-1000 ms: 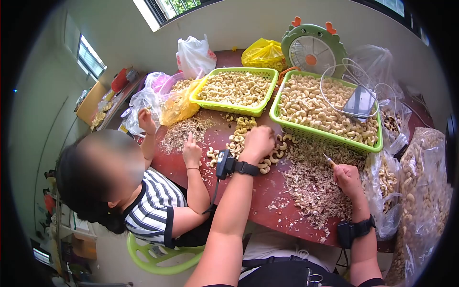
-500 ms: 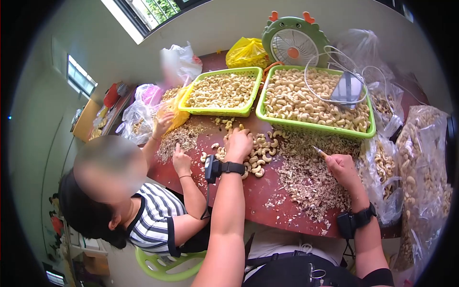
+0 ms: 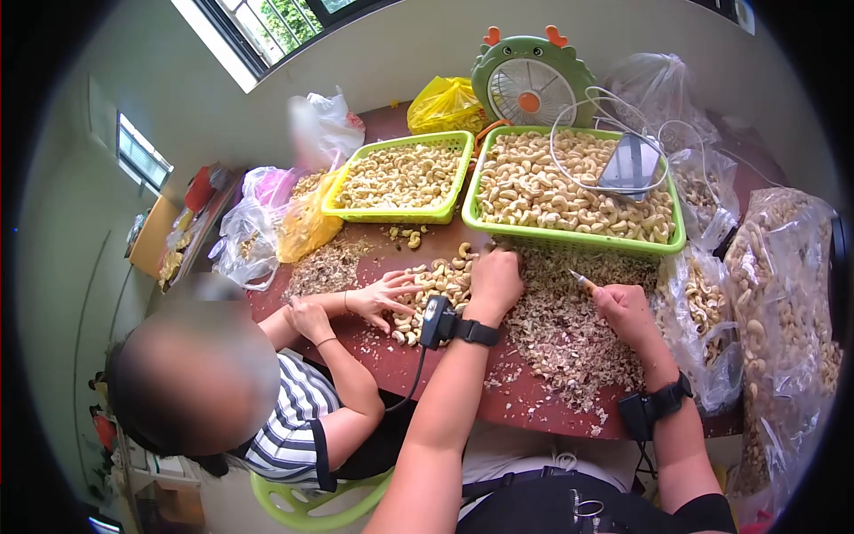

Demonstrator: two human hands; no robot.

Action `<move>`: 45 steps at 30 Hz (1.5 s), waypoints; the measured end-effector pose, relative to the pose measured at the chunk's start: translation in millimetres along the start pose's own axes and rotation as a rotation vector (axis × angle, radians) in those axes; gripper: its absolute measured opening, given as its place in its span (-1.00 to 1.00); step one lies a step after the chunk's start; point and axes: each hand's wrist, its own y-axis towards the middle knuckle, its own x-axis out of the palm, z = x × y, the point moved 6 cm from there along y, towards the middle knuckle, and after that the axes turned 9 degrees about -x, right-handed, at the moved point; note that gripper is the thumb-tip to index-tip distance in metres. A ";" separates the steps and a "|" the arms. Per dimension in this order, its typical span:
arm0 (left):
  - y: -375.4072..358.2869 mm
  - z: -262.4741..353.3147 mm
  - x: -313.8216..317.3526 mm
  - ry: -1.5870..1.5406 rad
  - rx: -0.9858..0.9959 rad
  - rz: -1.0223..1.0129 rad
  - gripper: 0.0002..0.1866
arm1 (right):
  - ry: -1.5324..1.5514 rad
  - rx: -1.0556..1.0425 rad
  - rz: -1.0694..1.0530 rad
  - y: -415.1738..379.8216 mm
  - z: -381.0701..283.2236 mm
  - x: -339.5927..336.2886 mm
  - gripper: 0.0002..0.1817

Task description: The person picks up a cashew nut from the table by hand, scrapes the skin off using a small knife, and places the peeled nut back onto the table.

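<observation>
My left hand [image 3: 496, 283] is on the table between a loose pile of cashews [image 3: 438, 283] and a heap of brown skin flakes [image 3: 569, 334]. Its fingers curl down and away from view, so whatever they hold is hidden. Over the flakes, my right hand [image 3: 624, 313] is closed around a small knife [image 3: 583, 281], its short pointed blade aimed up and left. A co-worker's hand [image 3: 382, 298] reaches with spread fingers to the left side of the cashew pile. The co-worker's other hand [image 3: 309, 319] is close to that forearm.
Two green baskets of cashews, the left one [image 3: 396, 216] and the right one [image 3: 578, 238], stand behind the piles. A phone [image 3: 630, 165] with a white cable rests on the right basket's nuts. A green fan [image 3: 532, 84] stands behind. Plastic bags of nuts [image 3: 774, 311] line the right side.
My left hand has moved right, from the cashew pile to the flakes' edge. The co-worker's hand has come from the yellow bag to the cashews. My right hand still grips the knife.
</observation>
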 end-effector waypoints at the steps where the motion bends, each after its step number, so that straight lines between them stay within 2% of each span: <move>1: -6.8 -1.7 -4.2 -0.009 0.041 0.074 -0.89 | 0.003 0.015 0.014 -2.0 0.1 -0.9 -0.55; 5: -30.4 -15.3 -23.3 -0.144 0.079 0.124 -0.93 | -0.038 -0.055 -0.020 -1.7 -7.0 -2.9 -0.54; 9: -41.1 -32.4 -34.1 -0.212 0.069 0.078 -0.90 | -0.060 -0.051 -0.014 -2.4 -1.6 -1.3 -0.54; 11: -41.7 -49.1 -42.6 -0.547 -0.090 0.118 -0.89 | -0.060 -0.056 0.002 -2.0 1.7 1.4 -0.54; 12: -41.7 -48.8 -52.6 -0.496 -0.026 0.237 -0.89 | -0.051 -0.042 0.008 -2.3 3.9 1.9 -0.54; 13: -38.4 -48.8 -54.8 -0.496 -0.026 0.240 -0.89 | -0.041 -0.022 0.019 -2.5 5.9 1.7 -0.54; 15: -32.3 -54.7 -62.5 -0.562 -0.163 0.357 -0.89 | -0.048 -0.034 -0.001 -2.4 6.4 4.5 -0.54; 17: -18.3 -55.8 -56.0 -0.557 -0.146 0.380 -0.88 | -0.023 -0.046 -0.009 -2.4 8.1 9.1 -0.55; 19: -2.8 -52.3 -43.5 -0.193 -0.118 0.383 -0.85 | -0.032 -0.035 0.000 -3.5 9.8 8.8 -0.55; 21: -1.2 -45.1 -41.8 -0.126 -0.190 0.349 -0.83 | -0.045 -0.037 -0.006 -1.1 11.0 8.6 -0.55; 23: 4.2 -43.3 -26.3 0.073 -0.300 0.114 -0.83 | -0.027 0.002 0.024 -1.5 17.4 6.2 -0.55; 25: 7.6 -37.8 -21.6 0.073 -0.272 0.127 -0.84 | -0.049 -0.039 0.035 -0.5 16.9 2.3 -0.55; 27: 3.0 -34.2 -20.8 0.050 -0.274 0.169 -0.82 | -0.037 0.036 0.011 -1.9 19.6 4.0 -0.55; 32: 5.9 -30.6 -6.5 0.016 -0.185 0.243 -0.84 | -0.039 0.052 0.074 -0.7 28.1 3.8 -0.57; 37: 3.0 -32.2 -3.8 0.023 -0.162 0.269 -0.87 | -0.082 -0.025 -0.002 3.5 37.6 9.5 -0.54; 39: -1.7 -29.6 -9.8 -0.028 -0.155 0.264 -0.86 | -0.081 0.011 -0.009 3.6 46.7 7.5 -0.55; 42: -6.1 -23.1 -15.1 -0.390 -0.128 0.377 -0.91 | -0.060 -0.031 0.028 5.1 61.3 4.8 -0.55; 44: -8.0 -16.7 -15.8 -0.642 -0.084 0.452 -0.87 | -0.075 -0.102 0.021 7.7 60.6 3.3 -0.56; 45: -7.1 -15.0 -10.3 -0.737 -0.095 0.451 -0.84 | -0.029 -0.027 0.049 8.8 75.2 3.4 -0.56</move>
